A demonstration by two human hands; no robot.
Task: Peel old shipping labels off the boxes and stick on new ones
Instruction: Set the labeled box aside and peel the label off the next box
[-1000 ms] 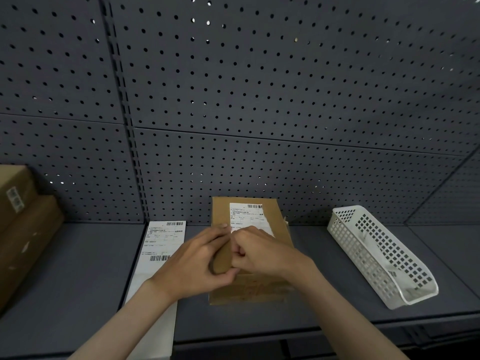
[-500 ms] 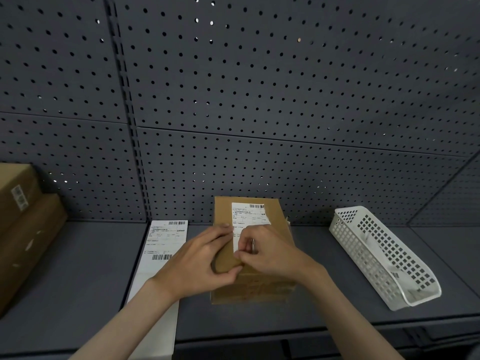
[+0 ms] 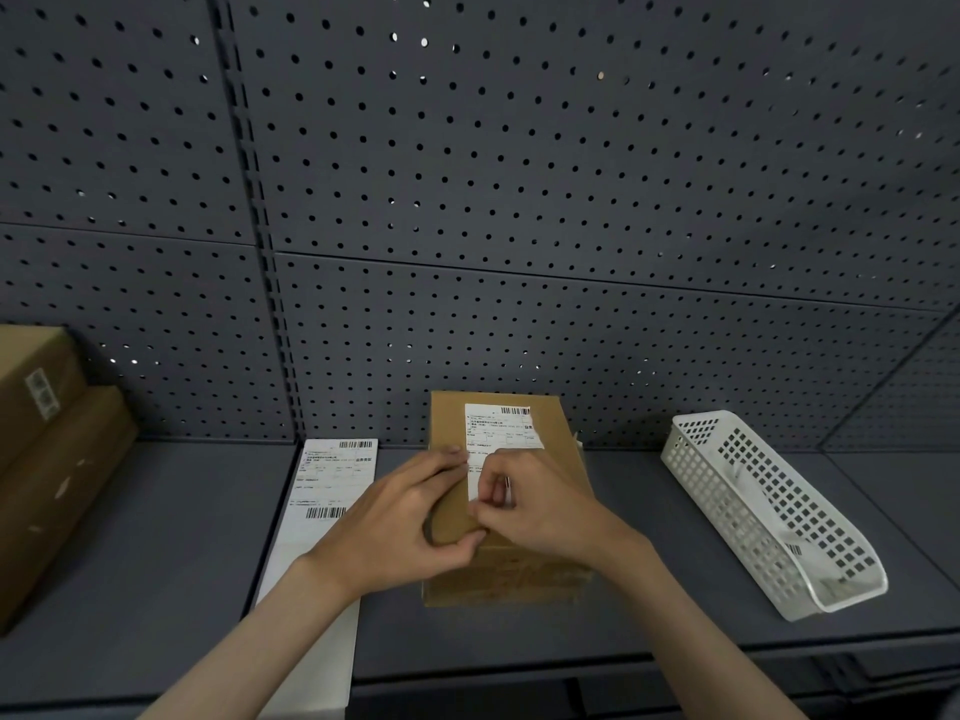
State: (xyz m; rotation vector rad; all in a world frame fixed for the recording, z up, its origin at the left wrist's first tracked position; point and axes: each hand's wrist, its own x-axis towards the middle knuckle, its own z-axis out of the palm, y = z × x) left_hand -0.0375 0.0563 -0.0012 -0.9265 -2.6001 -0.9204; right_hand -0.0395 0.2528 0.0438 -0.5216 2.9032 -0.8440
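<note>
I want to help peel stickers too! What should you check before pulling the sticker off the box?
1. Box flat on the shelf: ok.
2. Left hand steadies the box, gripping its near left edge: ok.
3. Right hand fingers pinch the old label at its near edge: ok.
4. Corner lifted enough to pull: cannot tell, fingers hide it.
5. New label sheet ready left of the box: ok.
6. White basket at the right for scraps: ok.

label [image 3: 503,431] on box [image 3: 558,459]: barcode, print too small to read | label sheet [image 3: 332,475] (by my left arm): two barcodes, text unreadable
</note>
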